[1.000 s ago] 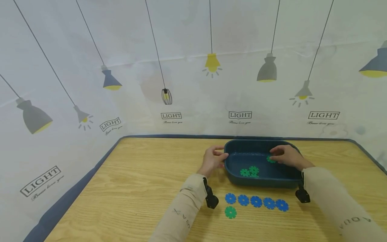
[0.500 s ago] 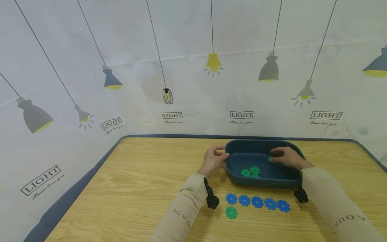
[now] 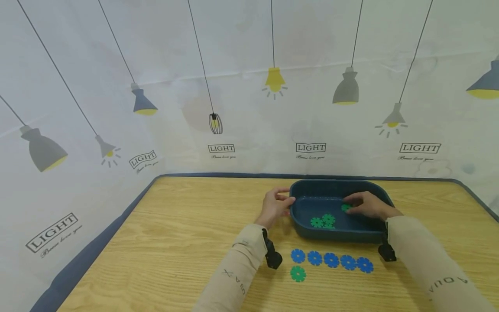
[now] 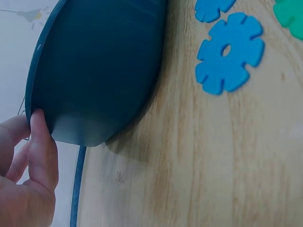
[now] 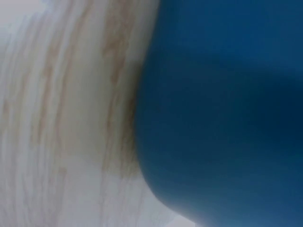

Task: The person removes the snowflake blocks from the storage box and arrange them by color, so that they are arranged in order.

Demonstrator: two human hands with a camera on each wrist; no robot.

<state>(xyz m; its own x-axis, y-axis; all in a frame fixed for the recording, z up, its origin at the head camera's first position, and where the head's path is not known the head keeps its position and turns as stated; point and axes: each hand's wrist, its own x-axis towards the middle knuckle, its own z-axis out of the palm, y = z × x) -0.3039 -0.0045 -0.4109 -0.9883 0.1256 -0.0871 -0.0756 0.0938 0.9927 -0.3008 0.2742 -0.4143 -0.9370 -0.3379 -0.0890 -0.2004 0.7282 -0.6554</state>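
A deep blue plastic basin (image 3: pixel 335 235) stands at the back of the wooden table. My left hand (image 3: pixel 273 208) holds its left end, thumb and fingers at the rim; the left wrist view shows these fingers (image 4: pixel 40 156) pinching the basin wall (image 4: pixel 104 71). Inside the basin, my right hand (image 3: pixel 368 204) has thumb and fingertips around a green notched disc (image 3: pixel 345 208), partly covered by them. Several other green notched discs (image 3: pixel 323 222) lie overlapping in the basin's front left. The right wrist view shows only the basin's outer wall (image 5: pixel 218 132) and table, no hand.
In front of the basin, several blue notched discs (image 3: pixel 331 260) lie in a row on the table (image 3: pixel 175 242). One green notched disc (image 3: pixel 298 274) lies below the row's left end. A white backdrop (image 3: pixel 249 108) printed with lamps stands behind the table.
My right hand has shifted slightly left inside the basin, and the green disc at its fingertips has moved with it. The left hand keeps its place at the rim.
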